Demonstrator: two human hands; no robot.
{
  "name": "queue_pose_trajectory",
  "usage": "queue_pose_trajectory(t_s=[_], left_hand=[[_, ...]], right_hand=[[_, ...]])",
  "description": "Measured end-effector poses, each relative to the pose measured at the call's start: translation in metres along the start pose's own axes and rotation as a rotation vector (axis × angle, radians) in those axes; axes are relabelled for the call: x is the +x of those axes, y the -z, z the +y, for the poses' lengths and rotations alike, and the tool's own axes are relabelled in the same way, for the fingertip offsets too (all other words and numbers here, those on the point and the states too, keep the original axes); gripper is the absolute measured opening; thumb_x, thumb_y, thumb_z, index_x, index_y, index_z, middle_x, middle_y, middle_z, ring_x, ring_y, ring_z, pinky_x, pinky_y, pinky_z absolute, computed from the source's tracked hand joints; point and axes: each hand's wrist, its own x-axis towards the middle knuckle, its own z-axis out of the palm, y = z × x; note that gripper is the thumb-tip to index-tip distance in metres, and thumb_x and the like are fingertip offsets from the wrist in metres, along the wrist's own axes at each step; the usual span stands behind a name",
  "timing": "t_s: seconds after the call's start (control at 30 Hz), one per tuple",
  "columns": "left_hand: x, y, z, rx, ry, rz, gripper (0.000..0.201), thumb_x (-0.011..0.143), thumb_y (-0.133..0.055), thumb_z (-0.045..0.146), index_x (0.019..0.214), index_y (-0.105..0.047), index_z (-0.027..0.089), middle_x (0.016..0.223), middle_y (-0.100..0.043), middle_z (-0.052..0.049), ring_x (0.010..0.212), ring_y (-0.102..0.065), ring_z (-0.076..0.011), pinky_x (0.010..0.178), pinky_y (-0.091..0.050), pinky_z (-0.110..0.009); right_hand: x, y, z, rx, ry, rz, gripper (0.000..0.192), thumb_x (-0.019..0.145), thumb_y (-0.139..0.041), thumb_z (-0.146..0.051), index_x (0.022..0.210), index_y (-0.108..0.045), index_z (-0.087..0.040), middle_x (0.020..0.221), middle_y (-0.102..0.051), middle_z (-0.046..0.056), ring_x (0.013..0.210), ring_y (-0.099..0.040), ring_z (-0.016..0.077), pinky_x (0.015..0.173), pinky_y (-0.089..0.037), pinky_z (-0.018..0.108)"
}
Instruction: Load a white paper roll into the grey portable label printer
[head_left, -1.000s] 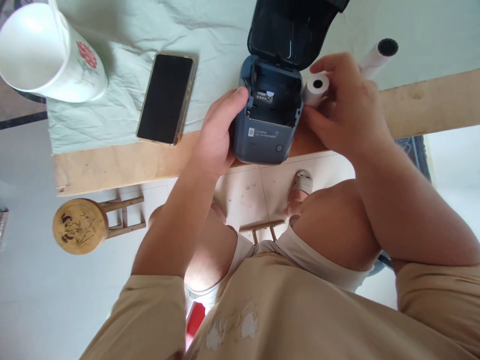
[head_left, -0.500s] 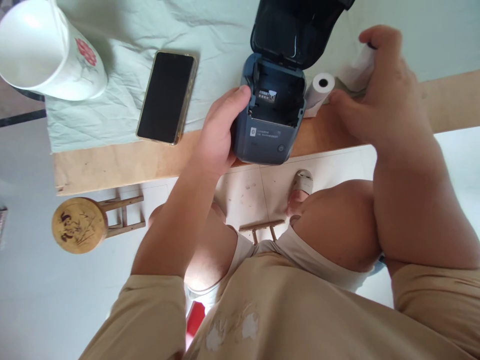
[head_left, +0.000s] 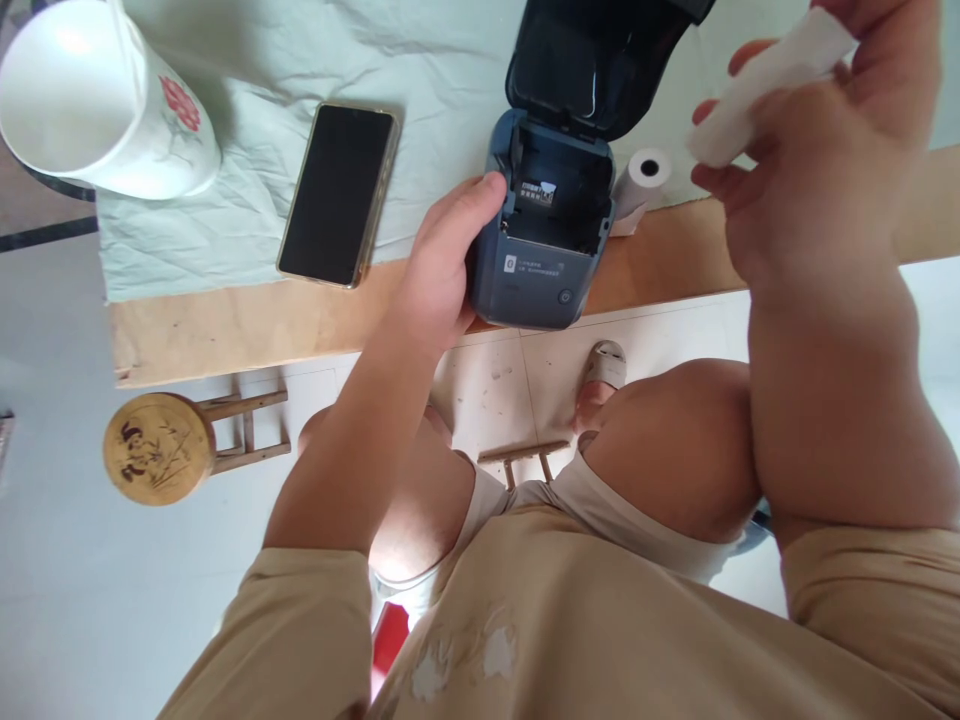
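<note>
The left hand [head_left: 439,270] wraps around the left side of a small dark grey printer [head_left: 541,235], thumb pressed to its upper left corner and fingers hidden behind the body, so it grips the housing firmly. The printer sits at the near edge of the desk [head_left: 247,325], its front face slightly overhanging the wooden edge. Its black lid [head_left: 592,55] stands tipped open at the back, and the paper bay below shows dark, with a small label inside.

The right hand [head_left: 810,150] is raised above the desk to the right of the printer, closed on a long white paper roll [head_left: 765,85] that lies slantwise across the fingers, its upper end near the thumb. A second, shorter paper roll [head_left: 637,185] lies on the desk just beside the printer's right side, its hollow core facing the camera.

Further left, a phone [head_left: 337,195] with a dark screen lies flat on a pale green cloth [head_left: 247,70] that covers the back of the desk. At the far left corner a white cup [head_left: 97,100] with a red flower printed on it lies tilted on the cloth.

Below the desk edge, the person's knees and beige shorts fill the view, one sandalled foot [head_left: 604,375] rests on the tiled floor, and a round wooden stool [head_left: 161,447] stands to the left.
</note>
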Motion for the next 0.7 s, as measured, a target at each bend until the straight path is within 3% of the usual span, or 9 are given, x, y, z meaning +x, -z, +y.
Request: queue_pose_trajectory(t_s=[0.07,0.13,0.23,0.3,0.37,0.53,0.7], left_hand=[[0.000,-0.001,0.000,0.008,-0.013,0.005,0.029,0.080,-0.057,0.046,0.073,-0.055,0.018,0.071,-0.057,-0.004,0.055,-0.047,-0.0114,0.052,-0.042,-0.027],[-0.001,-0.001,0.000,0.003,-0.004,-0.012,0.028,0.081,-0.057,0.045,0.075,-0.056,0.017,0.071,-0.056,-0.004,0.057,-0.049,-0.0110,0.053,-0.044,-0.026],[-0.001,-0.001,0.002,-0.018,0.004,-0.014,0.024,0.083,-0.055,0.039,0.077,-0.057,0.016,0.071,-0.053,-0.003,0.058,-0.051,-0.0104,0.052,-0.045,-0.025],[0.000,-0.001,0.003,-0.022,0.000,-0.005,0.022,0.083,-0.054,0.036,0.075,-0.055,0.016,0.068,-0.050,-0.002,0.056,-0.050,-0.0097,0.051,-0.043,-0.024],[0.000,-0.002,0.003,-0.030,-0.002,0.006,0.022,0.083,-0.053,0.035,0.070,-0.053,0.016,0.064,-0.047,-0.001,0.053,-0.048,-0.0090,0.050,-0.040,-0.023],[0.004,-0.001,-0.002,-0.059,-0.057,0.006,0.021,0.081,-0.055,0.034,0.067,-0.057,0.019,0.065,-0.050,-0.002,0.055,-0.047,-0.0094,0.048,-0.039,-0.023],[0.004,-0.003,-0.002,-0.061,-0.053,0.041,0.024,0.084,-0.051,0.033,0.067,-0.057,0.016,0.063,-0.050,-0.002,0.054,-0.048,-0.0080,0.047,-0.040,-0.020]], right_hand=[[0.007,-0.002,0.000,0.256,-0.187,0.016,0.034,0.071,-0.034,-0.012,0.102,-0.032,-0.027,0.108,-0.049,0.004,0.077,-0.058,0.0101,0.043,-0.027,0.020],[0.011,-0.004,0.000,0.352,-0.208,0.026,0.030,0.070,-0.036,-0.014,0.097,-0.035,-0.026,0.095,-0.046,0.003,0.071,-0.057,0.0103,0.041,-0.027,0.020],[0.005,-0.007,0.000,0.292,0.112,0.076,0.028,0.067,-0.043,-0.012,0.092,-0.046,-0.023,0.087,-0.042,0.001,0.067,-0.053,0.0061,0.045,-0.036,0.020],[-0.003,-0.010,-0.001,0.161,0.353,0.130,0.033,0.063,-0.044,-0.007,0.091,-0.056,-0.020,0.091,-0.045,0.000,0.077,-0.052,0.0056,0.057,-0.048,0.021],[-0.011,-0.013,-0.002,0.055,0.481,0.169,0.040,0.065,-0.044,-0.003,0.096,-0.062,-0.021,0.099,-0.051,0.000,0.091,-0.051,0.0080,0.071,-0.055,0.022],[-0.021,-0.019,-0.002,0.000,0.571,0.149,0.049,0.074,-0.043,-0.002,0.115,-0.056,-0.026,0.115,-0.052,-0.001,0.105,-0.052,0.0127,0.081,-0.059,0.028],[-0.019,-0.019,-0.001,-0.020,0.492,0.067,0.048,0.078,-0.040,-0.009,0.119,-0.049,-0.033,0.117,-0.046,-0.004,0.105,-0.055,0.0116,0.090,-0.055,0.033]])
